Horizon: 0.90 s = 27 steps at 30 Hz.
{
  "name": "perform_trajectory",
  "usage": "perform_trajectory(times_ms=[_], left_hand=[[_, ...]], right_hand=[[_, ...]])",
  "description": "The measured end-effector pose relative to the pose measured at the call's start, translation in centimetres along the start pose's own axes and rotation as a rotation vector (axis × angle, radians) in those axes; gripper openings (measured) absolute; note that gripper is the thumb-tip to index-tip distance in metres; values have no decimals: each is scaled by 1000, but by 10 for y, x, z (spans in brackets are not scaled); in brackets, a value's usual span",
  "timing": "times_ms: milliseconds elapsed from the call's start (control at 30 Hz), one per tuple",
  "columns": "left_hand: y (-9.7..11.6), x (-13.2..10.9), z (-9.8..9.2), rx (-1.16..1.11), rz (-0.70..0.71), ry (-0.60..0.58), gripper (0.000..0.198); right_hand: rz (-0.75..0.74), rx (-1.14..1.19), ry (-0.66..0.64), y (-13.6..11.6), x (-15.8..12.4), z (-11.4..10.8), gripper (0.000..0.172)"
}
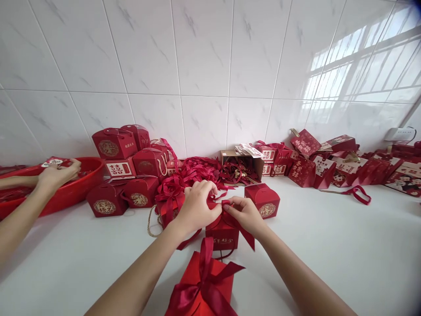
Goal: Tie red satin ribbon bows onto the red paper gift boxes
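My left hand (196, 206) and my right hand (245, 213) meet over a small red gift box (222, 235) on the white table. Both pinch a dark red ribbon (226, 206) at the top of that box; its loose ends hang down the sides. Nearer to me stands another red box (210, 281) with a tied ribbon bow on its front. A red box with a gold emblem (263, 199) sits just right of my hands.
Another person's hand (57, 173) at the left reaches over a red basin (70, 188). Stacked red boxes (125, 171), a heap of ribbons (194, 171), an open cardboard box (237, 166) and flat red packs (345, 166) line the tiled wall.
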<state>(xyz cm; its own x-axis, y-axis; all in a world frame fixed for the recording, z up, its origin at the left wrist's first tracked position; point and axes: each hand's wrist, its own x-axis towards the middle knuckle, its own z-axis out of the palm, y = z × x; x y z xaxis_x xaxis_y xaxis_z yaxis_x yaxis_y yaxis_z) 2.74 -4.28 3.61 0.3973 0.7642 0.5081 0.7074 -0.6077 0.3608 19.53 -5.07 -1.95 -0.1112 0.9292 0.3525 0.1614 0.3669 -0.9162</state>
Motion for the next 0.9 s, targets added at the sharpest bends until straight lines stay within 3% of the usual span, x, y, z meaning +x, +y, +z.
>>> perform_trajectory(times_ms=[133,267,367,533,700,900], left_hand=[[-21,1,-2,-302,-183,-336,19],[-44,2,15,-298,-382,-386,43],[-53,4,23,-383,-439,-424,50],[-56,6,20,-469,-466,-554,49],[-57,8,8,-479,-443,-607,51],[-29,7,-18,-582,-287,-616,44]], right_hand=[[18,54,26,4,-4,3,26],[73,173,-40,-2,-12,4,26],[104,248,-54,-9,-15,7,24],[154,243,34,-8,-15,14,21],[97,-49,168,-2,-15,21,18],[72,-375,278,-9,-12,30,12]])
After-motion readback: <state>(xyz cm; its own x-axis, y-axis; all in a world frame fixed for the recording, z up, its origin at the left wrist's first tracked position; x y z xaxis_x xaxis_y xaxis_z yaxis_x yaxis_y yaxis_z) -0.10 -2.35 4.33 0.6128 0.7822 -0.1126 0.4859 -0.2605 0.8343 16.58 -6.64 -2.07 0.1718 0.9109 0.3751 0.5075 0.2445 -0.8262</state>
